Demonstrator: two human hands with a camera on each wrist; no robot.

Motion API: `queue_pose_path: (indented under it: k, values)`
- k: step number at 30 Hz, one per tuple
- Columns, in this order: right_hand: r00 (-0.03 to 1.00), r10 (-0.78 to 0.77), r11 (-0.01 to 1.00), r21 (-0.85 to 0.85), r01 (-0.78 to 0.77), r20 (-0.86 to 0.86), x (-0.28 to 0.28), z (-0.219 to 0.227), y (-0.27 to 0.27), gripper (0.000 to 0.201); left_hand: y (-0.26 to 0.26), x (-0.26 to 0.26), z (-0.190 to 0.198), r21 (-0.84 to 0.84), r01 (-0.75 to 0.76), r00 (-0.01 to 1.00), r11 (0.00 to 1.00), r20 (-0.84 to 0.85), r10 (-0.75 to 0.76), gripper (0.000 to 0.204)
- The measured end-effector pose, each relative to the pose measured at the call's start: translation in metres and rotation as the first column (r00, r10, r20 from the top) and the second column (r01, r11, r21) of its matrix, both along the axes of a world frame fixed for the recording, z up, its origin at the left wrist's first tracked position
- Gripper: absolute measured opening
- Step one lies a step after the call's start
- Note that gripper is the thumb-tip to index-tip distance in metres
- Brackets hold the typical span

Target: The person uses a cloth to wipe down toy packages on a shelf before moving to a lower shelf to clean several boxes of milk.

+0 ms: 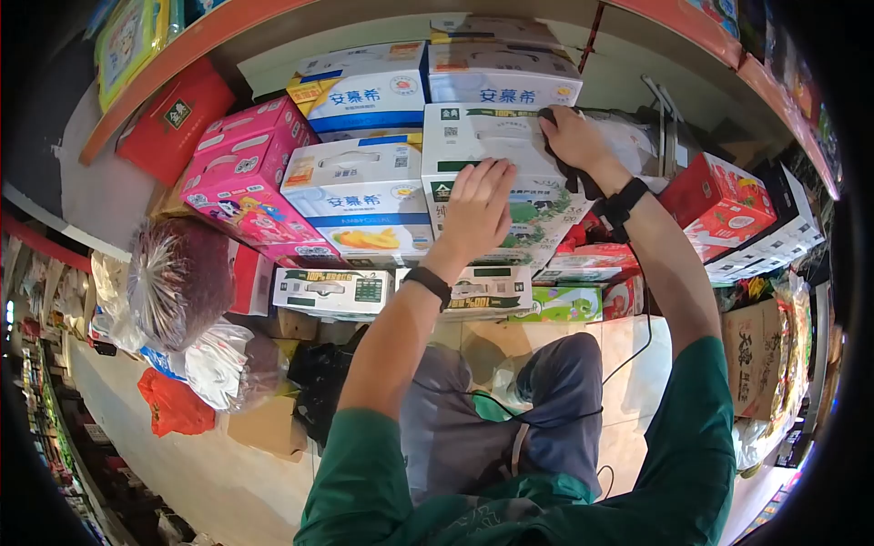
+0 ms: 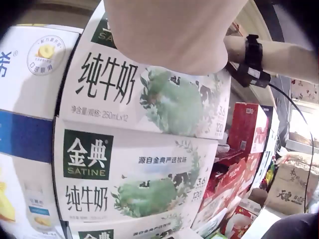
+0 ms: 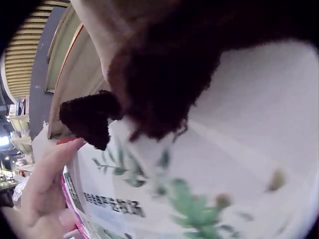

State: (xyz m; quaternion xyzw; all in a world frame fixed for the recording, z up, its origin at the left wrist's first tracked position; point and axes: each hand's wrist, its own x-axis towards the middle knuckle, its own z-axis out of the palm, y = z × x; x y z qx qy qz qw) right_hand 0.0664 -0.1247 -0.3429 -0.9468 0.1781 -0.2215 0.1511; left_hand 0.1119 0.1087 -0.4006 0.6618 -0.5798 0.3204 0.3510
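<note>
A white and green milk carton box (image 1: 446, 141) marked 金典 tops a stack of the same boxes. My left hand (image 1: 480, 202) lies with straight fingers over its front top edge; in the left wrist view the hand (image 2: 174, 35) covers part of the upper box. At the box's right top edge, my right hand (image 1: 580, 144) grips a dark cloth (image 1: 577, 178), which hangs down the side. Seen from the right wrist, the dark brown cloth (image 3: 159, 94) fills the upper middle against the white box face (image 3: 259, 124), and the left hand's fingers (image 3: 47, 179) show at lower left.
White and blue boxes (image 1: 360, 196) stand directly left, with pink boxes (image 1: 241, 173) beyond. Red boxes (image 1: 728, 205) are at the right. An orange-edged shelf (image 1: 209, 32) curves overhead. Bags (image 1: 182, 282) sit at the left, and a black cable (image 1: 648, 314) hangs from the right wrist.
</note>
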Motion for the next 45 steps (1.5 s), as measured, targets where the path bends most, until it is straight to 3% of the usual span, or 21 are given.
queue_pose_path:
  k: [4, 7, 12, 15, 18, 23, 29, 32, 35, 36, 39, 45]
  values:
    - [0.994, 0.112, 0.994, 0.023, -0.112, -0.013, 0.035, -0.005, 0.036, 0.037, 0.0, -0.011, -0.007, -0.043, -0.005, 0.997, 0.999, -0.071, 0.002, 0.054]
    - [0.983, 0.183, 0.983, -0.001, -0.183, 0.003, 0.063, -0.009, 0.065, 0.035, 0.008, 0.0, -0.003, -0.118, 0.08, 0.984, 0.99, -0.151, -0.098, 0.055]
    - [0.976, 0.218, 0.976, 0.004, -0.218, 0.014, 0.087, -0.009, 0.099, 0.034, 0.03, 0.022, 0.001, -0.207, -0.343, 0.92, 0.916, -0.27, 0.283, 0.051]
    - [0.966, 0.257, 0.966, -0.006, -0.257, 0.029, 0.095, -0.006, 0.113, 0.033, 0.035, 0.031, -0.012, -0.19, -0.362, 0.899, 0.913, -0.33, 0.288, 0.046]
    - [0.967, 0.248, 0.967, 0.04, -0.25, 0.053, 0.109, -0.008, 0.133, 0.033, 0.042, 0.035, -0.017, -0.038, -0.421, 0.857, 0.906, -0.344, 0.384, 0.04]
    - [0.957, 0.272, 0.959, 0.05, -0.278, 0.099, 0.106, -0.007, 0.149, 0.033, 0.053, 0.041, -0.02, 0.026, -0.376, 0.879, 0.926, -0.308, 0.365, 0.036]
    - [0.952, 0.286, 0.954, 0.063, -0.294, 0.113, 0.065, -0.005, 0.132, 0.033, 0.048, 0.06, 0.012, -0.058, -0.39, 0.881, 0.919, -0.316, 0.353, 0.03]
    - [0.971, 0.222, 0.974, 0.024, -0.225, 0.094, 0.038, -0.007, 0.106, 0.035, 0.026, 0.067, 0.031, -0.084, -0.361, 0.877, 0.929, -0.37, 0.307, 0.029]
    - [0.984, 0.152, 0.988, -0.045, -0.149, 0.096, 0.013, -0.011, 0.077, 0.035, 0.001, 0.069, 0.038, 0.159, -0.373, 0.88, 0.914, -0.251, 0.403, 0.033]
    - [0.989, 0.121, 0.992, -0.036, -0.119, 0.088, 0.004, -0.009, 0.067, 0.035, -0.002, 0.068, 0.041, 0.298, -0.344, 0.881, 0.891, -0.227, 0.416, 0.039]
    - [0.993, 0.082, 0.995, -0.071, -0.076, 0.087, -0.022, -0.006, 0.036, 0.034, -0.008, 0.065, 0.042, 0.495, -0.363, 0.857, 0.79, -0.154, 0.491, 0.046]
    - [0.993, 0.054, 0.997, -0.061, -0.047, 0.106, -0.032, -0.009, -0.004, 0.032, -0.005, 0.065, 0.043, 0.522, -0.342, 0.87, 0.781, -0.137, 0.473, 0.049]
